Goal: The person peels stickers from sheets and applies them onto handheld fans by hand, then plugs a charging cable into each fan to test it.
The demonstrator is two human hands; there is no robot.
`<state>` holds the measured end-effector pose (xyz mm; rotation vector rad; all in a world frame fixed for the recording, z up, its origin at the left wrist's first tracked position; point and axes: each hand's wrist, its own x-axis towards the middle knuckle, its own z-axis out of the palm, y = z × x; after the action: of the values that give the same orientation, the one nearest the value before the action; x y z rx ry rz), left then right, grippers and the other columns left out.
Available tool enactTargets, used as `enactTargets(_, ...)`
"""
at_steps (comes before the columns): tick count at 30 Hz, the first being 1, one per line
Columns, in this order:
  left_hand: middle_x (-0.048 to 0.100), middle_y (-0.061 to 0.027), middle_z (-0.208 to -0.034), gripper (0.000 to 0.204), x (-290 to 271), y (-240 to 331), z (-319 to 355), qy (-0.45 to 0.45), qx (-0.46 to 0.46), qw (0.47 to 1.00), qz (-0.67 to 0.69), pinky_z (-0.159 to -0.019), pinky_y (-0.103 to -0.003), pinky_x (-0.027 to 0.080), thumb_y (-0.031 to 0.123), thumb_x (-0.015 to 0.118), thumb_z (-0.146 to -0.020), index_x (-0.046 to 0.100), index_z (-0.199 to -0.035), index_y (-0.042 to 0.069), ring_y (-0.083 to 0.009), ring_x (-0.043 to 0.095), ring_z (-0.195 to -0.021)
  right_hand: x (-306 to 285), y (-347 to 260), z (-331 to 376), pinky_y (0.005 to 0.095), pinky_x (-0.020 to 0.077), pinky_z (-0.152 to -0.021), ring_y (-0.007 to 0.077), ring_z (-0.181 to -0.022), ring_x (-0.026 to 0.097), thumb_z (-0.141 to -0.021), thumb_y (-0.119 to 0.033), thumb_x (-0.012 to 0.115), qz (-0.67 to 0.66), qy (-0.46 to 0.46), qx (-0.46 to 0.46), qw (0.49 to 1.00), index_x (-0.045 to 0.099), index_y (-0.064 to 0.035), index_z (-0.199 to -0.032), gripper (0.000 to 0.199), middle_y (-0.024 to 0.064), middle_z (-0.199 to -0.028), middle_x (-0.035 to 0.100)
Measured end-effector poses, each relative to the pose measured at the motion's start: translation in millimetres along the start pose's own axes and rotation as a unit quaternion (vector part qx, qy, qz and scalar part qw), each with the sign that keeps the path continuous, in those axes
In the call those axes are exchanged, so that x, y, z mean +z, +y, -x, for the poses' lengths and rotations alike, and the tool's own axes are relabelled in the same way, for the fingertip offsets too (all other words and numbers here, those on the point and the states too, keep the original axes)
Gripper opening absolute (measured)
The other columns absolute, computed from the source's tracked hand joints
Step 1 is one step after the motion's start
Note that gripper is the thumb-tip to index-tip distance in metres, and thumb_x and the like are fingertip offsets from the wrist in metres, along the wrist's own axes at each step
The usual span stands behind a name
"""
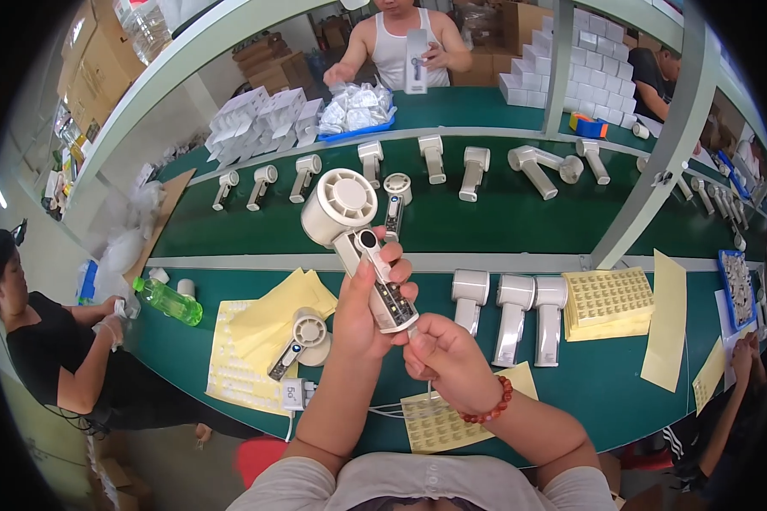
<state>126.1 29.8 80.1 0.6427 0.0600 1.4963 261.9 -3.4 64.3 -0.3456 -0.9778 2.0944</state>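
Observation:
A white handheld fan [339, 209] is held tilted up in front of me, its round head at the upper left. My left hand [360, 311] wraps round its handle, where a dark strip with small lit spots shows. At the handle's lower end my right hand [448, 353] pinches the end of a white charging cable [430, 393]; its plug is mostly hidden by my fingers. On the table to the left, a white charger [295, 394] has a cable on it. Next to it, another fan [305, 339] lies on yellow sticker sheets [230, 358].
Three fans [510, 317] and a stack of sticker sheets [609, 302] lie at right. A green bottle [169, 301] is at left. Several fans stand along the green conveyor belt [273, 230]. Across it, a person [405, 47] holds a box; a metal post [656, 162] rises at right.

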Motion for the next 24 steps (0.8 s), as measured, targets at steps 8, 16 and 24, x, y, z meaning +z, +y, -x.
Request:
enactTargets(8, 0.045, -0.003, -0.099, 0.052, 9.8, 6.0, 2.3, 0.015, 0.015, 0.989, -0.148, -0.068, -0.026, 0.049, 0.024, 0.061, -0.085, 0.034, -0.126, 0.009, -0.0124, 0.047, -0.085, 2.5, -8.8, 3.5, 0.0201, 0.0253, -0.052, 0.006, -0.054, 0.031, -0.094, -0.023, 0.048, -0.021, 0.002, 0.07, 0.997, 0.053, 0.0007, -0.099, 0.024, -0.0017, -0.066, 0.042)
enactTargets(16, 0.04, 0.0024, -0.089, 0.053, 11.7, 11.6, -0.4, -0.105, -0.079, 0.99, -0.048, -0.067, -0.024, 0.045, 0.013, 0.067, -0.08, 0.035, -0.122, 0.012, -0.0079, 0.042, -0.076, 0.5, -20.0, 4.1, 0.0188, 0.0266, -0.05, 0.0052, -0.057, 0.038, -0.092, -0.023, 0.054, 0.059, -0.031, 0.084, 0.994, 0.058, 0.0011, -0.097, 0.025, -0.0006, -0.067, 0.049)
enactTargets(24, 0.043, 0.0043, -0.089, 0.047, -1.9, -7.0, -9.0, -0.099, -0.071, 0.976, 0.182, -0.074, -0.024, 0.043, 0.007, 0.067, -0.078, 0.041, -0.117, 0.015, -0.0077, 0.043, -0.079, -1.2, -23.6, 3.8, 0.0174, 0.0299, -0.051, 0.0043, -0.057, 0.04, -0.092, -0.02, 0.052, 0.081, -0.008, 0.039, 0.996, 0.057, -0.0007, -0.095, 0.02, -0.0008, -0.068, 0.05)
